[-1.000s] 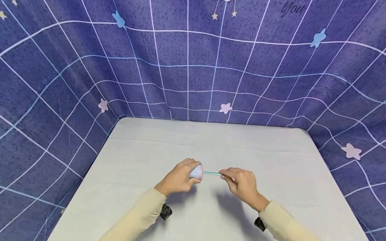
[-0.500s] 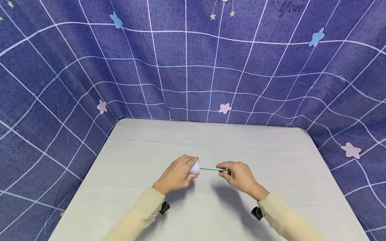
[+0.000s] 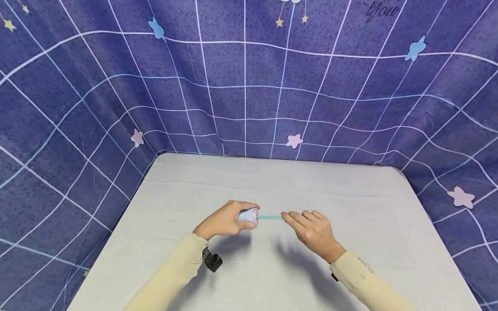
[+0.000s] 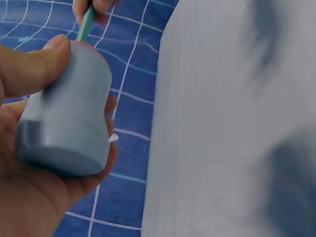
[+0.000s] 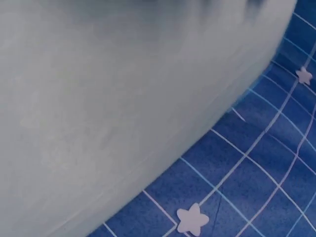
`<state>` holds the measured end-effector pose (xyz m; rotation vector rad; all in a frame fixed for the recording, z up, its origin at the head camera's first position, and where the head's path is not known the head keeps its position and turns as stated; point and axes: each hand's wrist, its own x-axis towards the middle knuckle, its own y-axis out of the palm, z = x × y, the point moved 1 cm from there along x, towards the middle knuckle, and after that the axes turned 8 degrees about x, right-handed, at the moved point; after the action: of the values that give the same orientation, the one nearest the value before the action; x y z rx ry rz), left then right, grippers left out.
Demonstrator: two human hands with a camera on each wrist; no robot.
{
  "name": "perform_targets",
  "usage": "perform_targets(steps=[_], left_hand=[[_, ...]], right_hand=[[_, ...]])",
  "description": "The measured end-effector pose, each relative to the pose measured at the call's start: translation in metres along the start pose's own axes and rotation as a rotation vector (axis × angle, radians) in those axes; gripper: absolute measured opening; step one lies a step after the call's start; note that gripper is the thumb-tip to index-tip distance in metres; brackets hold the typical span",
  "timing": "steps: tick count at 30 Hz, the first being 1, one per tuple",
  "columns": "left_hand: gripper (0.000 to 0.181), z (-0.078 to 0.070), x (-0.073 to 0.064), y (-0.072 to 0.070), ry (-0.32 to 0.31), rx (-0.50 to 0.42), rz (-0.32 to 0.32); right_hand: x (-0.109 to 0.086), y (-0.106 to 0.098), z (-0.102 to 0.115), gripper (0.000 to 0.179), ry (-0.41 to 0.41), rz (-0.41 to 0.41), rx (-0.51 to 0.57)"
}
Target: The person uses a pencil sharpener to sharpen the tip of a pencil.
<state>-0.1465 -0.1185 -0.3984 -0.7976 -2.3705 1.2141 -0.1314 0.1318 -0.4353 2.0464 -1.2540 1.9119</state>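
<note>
My left hand (image 3: 223,220) grips a light-blue, bottle-shaped pencil sharpener (image 3: 247,215) with a pink end facing right. In the left wrist view the thumb lies along the side of the sharpener (image 4: 74,108), and fingertips show round its far side. A thin green pencil (image 3: 270,217) runs level from the pink end; its tip inside is hidden. My right hand (image 3: 313,231) pinches the pencil's other end, knuckles turned up. Both hands are raised over the table. In the left wrist view, the right hand's fingertips (image 4: 101,6) hold the pencil (image 4: 86,23) at the top edge.
A white-covered table (image 3: 272,181) lies beneath the hands, with their shadows on it. A purple-blue curtain (image 3: 225,99) with grid lines and stars surrounds its back and sides. Dark wrist camera (image 3: 212,260) sits under the left sleeve.
My right hand has rolled round the pencil, from fingers lower to knuckles up. The sharpener stays in my left hand, which has shifted slightly and shows more of it.
</note>
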Motion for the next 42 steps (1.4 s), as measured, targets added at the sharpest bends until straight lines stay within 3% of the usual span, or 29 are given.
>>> perform_targets(steps=[2,4,7,11,13,15,17,20,23,25,28,33,36,38,42], left_hand=[[0.045,0.000,0.001,0.004,0.024,0.013,-0.019],[0.047,0.000,0.002,0.010,0.055,0.073,-0.067],[0.051,0.000,0.002,0.021,0.117,0.194,-0.169],[0.054,0.002,0.001,0.034,0.246,0.388,-0.303],[0.055,0.001,-0.001,0.036,0.317,0.489,-0.353],[0.056,0.000,-0.002,0.034,0.366,0.551,-0.390],[0.057,-0.002,-0.003,0.032,0.385,0.572,-0.397],[0.056,-0.005,-0.002,0.029,0.339,0.512,-0.341],[0.055,-0.006,0.000,0.025,0.218,0.423,-0.255],[0.055,-0.005,0.001,0.020,0.138,0.353,-0.201],[0.052,-0.002,0.003,0.009,0.091,0.220,-0.110],[0.045,0.003,0.004,-0.005,0.070,-0.005,0.024],[0.045,0.005,0.004,-0.008,0.078,-0.059,0.067],[0.044,0.005,0.005,-0.007,0.079,-0.075,0.070],[0.042,0.005,0.005,0.003,0.056,-0.080,0.043]], right_hand=[[0.000,0.000,0.000,0.025,0.033,0.022,0.016],[0.004,-0.002,0.000,0.024,0.118,0.094,0.094],[0.009,-0.007,-0.002,0.015,0.348,0.274,0.269],[0.015,-0.010,-0.011,0.010,0.766,0.545,0.592],[0.015,-0.009,-0.015,0.011,0.952,0.636,0.793],[0.014,-0.008,-0.019,0.014,1.060,0.677,0.944],[0.013,-0.008,-0.021,0.015,1.083,0.699,0.995],[0.013,-0.013,-0.022,0.015,0.975,0.675,0.854],[0.011,-0.016,-0.018,0.018,0.761,0.592,0.623],[0.009,-0.015,-0.014,0.022,0.582,0.483,0.489],[0.006,-0.011,-0.009,0.014,0.337,0.297,0.292],[0.007,-0.007,-0.006,0.025,0.075,0.062,0.015],[0.009,-0.006,-0.007,0.023,-0.009,0.003,-0.043],[0.009,-0.005,-0.007,0.023,-0.017,0.005,-0.030],[0.007,-0.007,-0.006,0.024,0.075,0.134,0.075]])
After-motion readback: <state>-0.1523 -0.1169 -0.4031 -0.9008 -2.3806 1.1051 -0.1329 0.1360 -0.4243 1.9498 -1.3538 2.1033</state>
